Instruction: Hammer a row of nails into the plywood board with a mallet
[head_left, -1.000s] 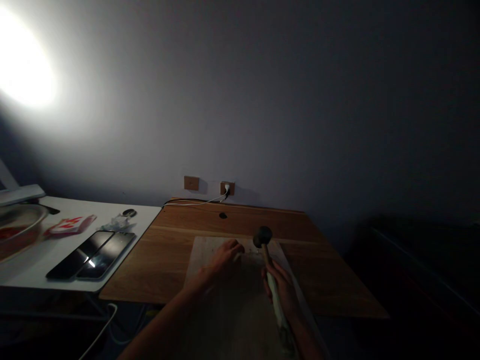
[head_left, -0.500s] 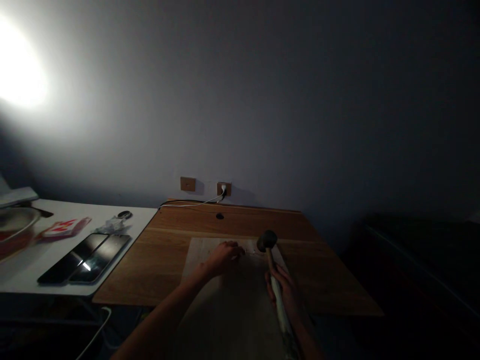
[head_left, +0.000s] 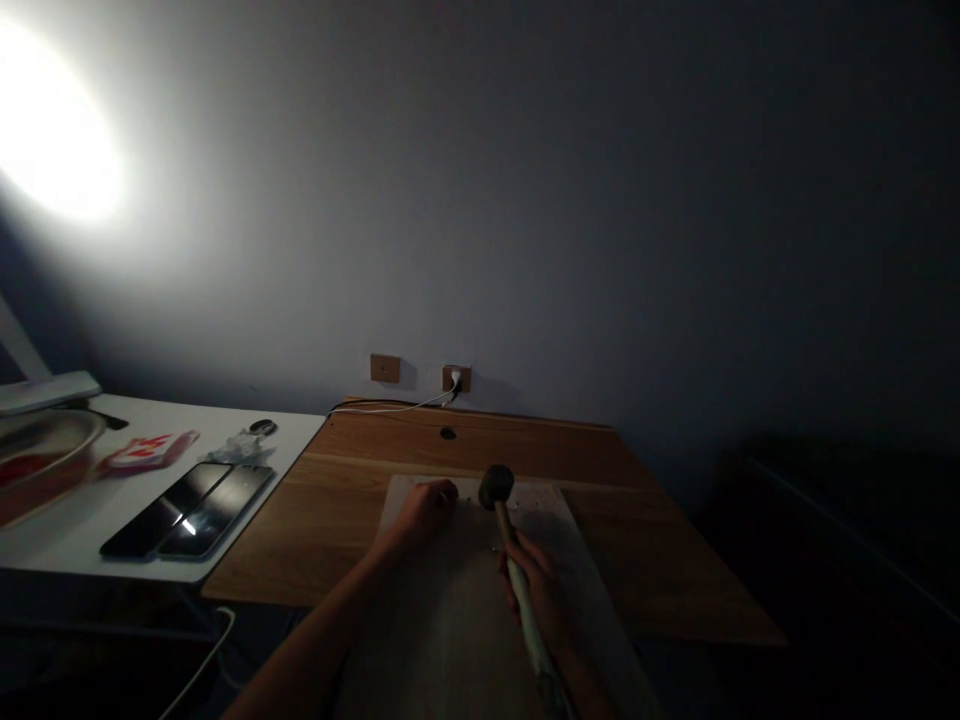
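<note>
My right hand point(head_left: 536, 580) is wrapped round the pale handle of a mallet point(head_left: 496, 487) with a dark, rounded head. The mallet head is over the far part of a pale board point(head_left: 465, 620), among several tiny shiny bits too small to name. My left hand point(head_left: 429, 503) rests at the board's far left corner with its fingers curled in. Whatever those fingers hold, if anything, is hidden. Dim light leaves the board's near part in shadow.
The board lies on a wooden table point(head_left: 300, 530) against the wall. Left of it, a white table point(head_left: 67, 540) bears two phones point(head_left: 214, 515), a crumpled plastic bag point(head_left: 244, 447), a red-and-white packet point(head_left: 150, 450) and a bowl point(head_left: 52, 450). A white plug and cable sit in a wall socket point(head_left: 466, 378).
My right hand has shifted the mallet to the left over the board. My left hand has drawn back left, its fingers more curled. The view has turned slightly left.
</note>
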